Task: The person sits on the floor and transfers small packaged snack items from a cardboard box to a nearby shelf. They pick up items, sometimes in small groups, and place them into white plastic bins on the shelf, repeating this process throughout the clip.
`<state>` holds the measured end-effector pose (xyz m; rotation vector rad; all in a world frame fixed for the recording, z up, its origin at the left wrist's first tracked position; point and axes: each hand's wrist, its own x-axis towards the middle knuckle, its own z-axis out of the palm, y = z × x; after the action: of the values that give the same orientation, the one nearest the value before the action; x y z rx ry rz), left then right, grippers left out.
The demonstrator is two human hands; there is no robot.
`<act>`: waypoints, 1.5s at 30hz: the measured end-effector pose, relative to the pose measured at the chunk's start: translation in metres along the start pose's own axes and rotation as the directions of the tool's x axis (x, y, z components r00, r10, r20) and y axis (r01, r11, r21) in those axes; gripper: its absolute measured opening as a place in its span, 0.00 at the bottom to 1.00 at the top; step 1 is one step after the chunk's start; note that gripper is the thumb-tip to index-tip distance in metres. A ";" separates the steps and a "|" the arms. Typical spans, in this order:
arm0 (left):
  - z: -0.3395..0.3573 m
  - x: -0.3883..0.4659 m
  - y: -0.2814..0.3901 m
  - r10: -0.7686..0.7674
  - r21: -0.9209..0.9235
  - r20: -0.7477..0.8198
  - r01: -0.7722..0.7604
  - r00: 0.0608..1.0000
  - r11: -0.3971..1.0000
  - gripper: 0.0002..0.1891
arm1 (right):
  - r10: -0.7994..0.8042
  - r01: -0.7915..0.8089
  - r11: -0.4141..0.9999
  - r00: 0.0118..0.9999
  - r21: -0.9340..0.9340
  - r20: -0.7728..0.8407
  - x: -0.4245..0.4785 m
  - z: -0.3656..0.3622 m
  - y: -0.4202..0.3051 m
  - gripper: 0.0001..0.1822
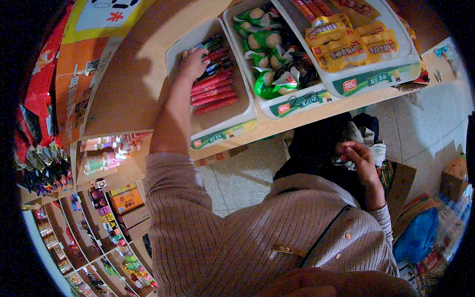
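Note:
My left hand (195,64) reaches into the leftmost white plastic bin (243,120), its curled fingers touching the upper rows of red-wrapped sausage sticks (213,91) and darker packets there. Whether it grips one is unclear, as the fingers cover the spot. To the right, the middle bin (272,109) contains green-wrapped snacks (272,40) with round pale pieces showing. Yellow snack pouches (345,52) and some red sticks fill part of the right bin (412,74). My right hand (358,159) hangs below the shelf, near my dark trousers, fingers loosely bent and nothing visible in it.
The bins stand on a wooden shelf (274,128) with a front edge. Large red and orange packages (76,81) are at the left, above shelves of small packaged goods (107,219). A cardboard box (402,182) and a blue bag (417,232) lie on the floor at right.

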<state>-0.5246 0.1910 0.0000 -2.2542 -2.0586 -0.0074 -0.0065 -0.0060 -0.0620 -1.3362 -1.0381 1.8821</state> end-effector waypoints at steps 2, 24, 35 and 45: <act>-0.002 0.002 -0.001 0.000 -0.013 0.046 0.001 0.999 1.000 0.18 | 0.002 -0.002 1.000 1.000 -0.009 0.002 0.000 0.000 0.000 0.10; 0.009 0.011 -0.039 -0.075 -0.157 0.202 0.108 0.977 0.982 0.17 | 0.021 -0.022 0.999 0.999 0.045 0.035 0.005 -0.004 0.011 0.12; 0.002 0.003 -0.015 0.085 -0.062 0.205 -0.074 0.975 0.995 0.15 | -0.036 0.036 0.999 0.999 0.016 0.001 -0.002 -0.009 0.008 0.11; -0.010 -0.010 0.006 -0.044 0.133 0.127 0.027 0.991 0.991 0.15 | -0.051 0.051 0.999 0.999 0.009 0.004 -0.004 -0.007 0.006 0.10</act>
<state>-0.5188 0.1802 0.0092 -2.1931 -2.0938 0.2713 0.0009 -0.0109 -0.0661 -1.2899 -1.0549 1.8505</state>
